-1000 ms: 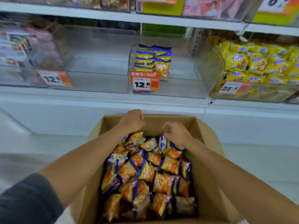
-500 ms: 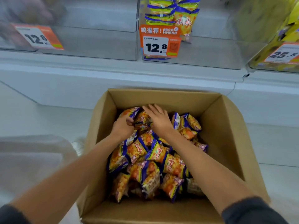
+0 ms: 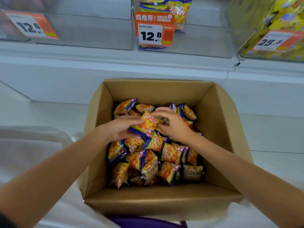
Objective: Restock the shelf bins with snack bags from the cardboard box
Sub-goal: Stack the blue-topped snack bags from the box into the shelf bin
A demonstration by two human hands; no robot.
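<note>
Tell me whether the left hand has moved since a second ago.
Yes. From the far rim of the cardboard box, the left hand came toward the near side, down onto a snack bag it grips.

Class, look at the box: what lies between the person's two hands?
One orange snack bag, gripped by the left hand and right hand, in the head view.

Orange-and-purple snack bags (image 3: 148, 125) fill the tan cardboard box (image 3: 158, 91).

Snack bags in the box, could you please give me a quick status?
Left hand and right hand both grip one snack bag atop the pile. Bag not yet out of the cardboard box. Nothing blocking the lift.
</note>
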